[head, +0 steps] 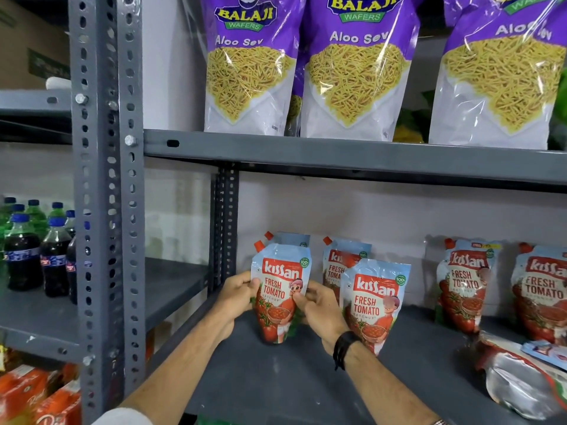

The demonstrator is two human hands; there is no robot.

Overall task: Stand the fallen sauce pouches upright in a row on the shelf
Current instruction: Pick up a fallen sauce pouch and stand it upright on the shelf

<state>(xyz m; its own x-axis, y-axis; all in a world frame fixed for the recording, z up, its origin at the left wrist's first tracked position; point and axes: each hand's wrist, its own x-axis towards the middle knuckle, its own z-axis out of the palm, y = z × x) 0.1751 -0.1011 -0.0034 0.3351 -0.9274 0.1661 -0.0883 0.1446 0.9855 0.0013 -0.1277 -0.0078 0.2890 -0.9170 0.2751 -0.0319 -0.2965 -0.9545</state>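
The shelves show six upright ketchup pouches (280, 289), one fallen pouch (518, 378), and three Aloo Sev bags (352, 72).

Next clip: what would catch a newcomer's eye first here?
Both hands, left hand and right hand, clasp an upright ketchup pouch at the left of the lower shelf. Big purple Aloo Sev bags line the shelf above, and a fallen pouch lies flat at far right.

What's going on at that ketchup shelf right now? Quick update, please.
Left hand and right hand both gripping one ketchup pouch, upright on the shelf. One fallen pouch lying far right. Nothing blocking.
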